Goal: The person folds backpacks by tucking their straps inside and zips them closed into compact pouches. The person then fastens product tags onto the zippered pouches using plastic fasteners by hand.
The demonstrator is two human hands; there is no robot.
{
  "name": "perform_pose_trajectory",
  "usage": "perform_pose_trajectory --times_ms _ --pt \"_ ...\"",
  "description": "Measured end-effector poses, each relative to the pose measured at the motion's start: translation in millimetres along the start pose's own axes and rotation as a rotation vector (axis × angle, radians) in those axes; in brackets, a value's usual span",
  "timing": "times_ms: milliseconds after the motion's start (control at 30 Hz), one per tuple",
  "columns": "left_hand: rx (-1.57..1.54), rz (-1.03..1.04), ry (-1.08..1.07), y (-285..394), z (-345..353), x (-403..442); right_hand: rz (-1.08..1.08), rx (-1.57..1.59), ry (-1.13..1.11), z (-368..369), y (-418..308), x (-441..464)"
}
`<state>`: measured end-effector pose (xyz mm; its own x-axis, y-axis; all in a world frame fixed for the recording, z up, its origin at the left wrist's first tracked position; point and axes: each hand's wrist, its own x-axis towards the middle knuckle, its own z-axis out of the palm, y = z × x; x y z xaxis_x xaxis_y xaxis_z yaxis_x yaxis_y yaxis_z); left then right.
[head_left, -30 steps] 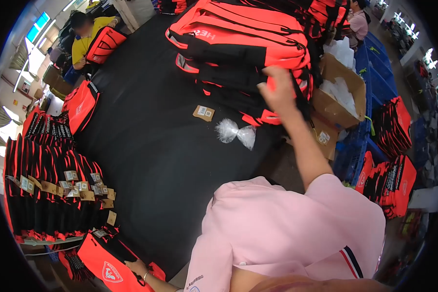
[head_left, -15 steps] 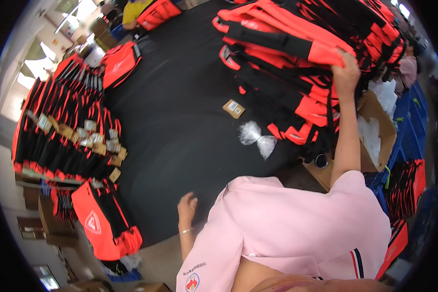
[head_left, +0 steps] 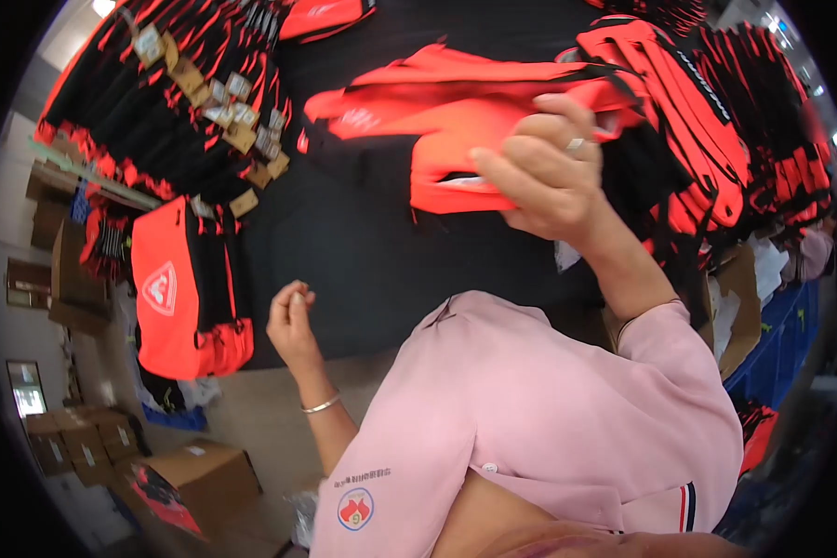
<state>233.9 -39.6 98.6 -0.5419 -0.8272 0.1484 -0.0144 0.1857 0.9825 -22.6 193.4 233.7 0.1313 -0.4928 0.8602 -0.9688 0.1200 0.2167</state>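
Observation:
My right hand (head_left: 553,177) grips a bright red and black bag (head_left: 465,139) by its near edge, above the black tabletop (head_left: 344,251). The bag hangs loose and flattened, with an opening showing pale lining at its right side. Fingers curled together, my left hand (head_left: 293,321) is over the table's near edge, apart from the bag. Whether anything small is in its fingertips I cannot make out. Close to the right of the held bag lies another red bag (head_left: 665,112) with a black lettered strip.
A thick row of red and black bags with tags (head_left: 186,112) stands at the left. Below it is a red bag with a white shield logo (head_left: 163,288). More bags (head_left: 763,121) are stacked at the right, above an open carton (head_left: 735,307) and blue crates (head_left: 781,325).
My right hand has brought the red and black bag off the right pile toward the table's middle. The view has swung. My left hand stays near the table edge, its fingers still curled.

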Motion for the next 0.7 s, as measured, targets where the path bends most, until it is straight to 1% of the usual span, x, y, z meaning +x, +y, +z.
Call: perform_pose_trajectory --times_ms 67,133,167,200,233,267,300,333,400,433,467,500,533,567,633,700 --pt "-0.029 0.106 0.029 39.2 -5.2 9.9 0.011 0.135 -0.064 61.1 -21.6 -25.2" --pt "-0.247 0.296 -0.174 78.7 -8.9 17.2 0.047 0.333 -0.197 116.0 -55.0 -60.9" --pt "-0.302 0.355 -0.197 102.0 -2.2 16.8 0.034 0.411 -0.356 136.5 -72.3 -82.3" --pt "-0.298 0.469 -0.232 119.8 1.5 19.4 0.026 0.465 -0.374 152.4 -89.2 -104.4" --pt "-0.159 0.606 -0.281 140.2 3.7 24.3 0.067 0.487 -0.534 163.9 -105.2 -127.1" --pt "-0.148 0.716 -0.307 156.4 8.7 29.6 0.104 0.497 -0.697 171.4 -119.6 -149.4" --pt "-0.018 0.566 -0.229 179.4 13.4 20.2 0.16 0.517 -0.814 175.3 -130.3 -170.5" --pt "0.048 0.672 -0.245 180.5 8.8 25.6 0.151 0.543 -0.843 174.5 -139.5 -181.5" --pt "0.039 0.622 -0.215 174.0 3.7 17.5 0.344 0.629 -0.954 164.6 -149.6 -194.1" --pt "0.032 0.613 -0.214 132.7 -104.6 114.8 0.338 0.652 -1.127 160.4 -147.8 -193.8" --pt "0.018 0.638 -0.199 133.5 -157.1 104.7 0.334 0.665 -0.973 155.0 -148.9 -201.5" --pt "0.007 0.656 -0.197 143.4 -17.4 103.1 0.403 0.691 -1.002 149.1 -147.7 -201.5" --pt "-0.007 0.676 -0.195 135.9 -67.9 120.4 0.473 0.713 -1.029 144.8 -144.9 -201.9" --pt "-0.023 0.697 -0.193 140.0 5.9 129.2 0.535 0.7 -1.009 142.5 -142.6 -201.5" --pt "-0.042 0.748 -0.185 129.5 -117.0 157.6 0.652 0.654 -0.92 138.1 -138.7 -208.9" --pt "-0.024 0.819 -0.185 156.8 -5.9 153.6 0.812 0.614 -0.86 138.4 -134.7 -221.9"
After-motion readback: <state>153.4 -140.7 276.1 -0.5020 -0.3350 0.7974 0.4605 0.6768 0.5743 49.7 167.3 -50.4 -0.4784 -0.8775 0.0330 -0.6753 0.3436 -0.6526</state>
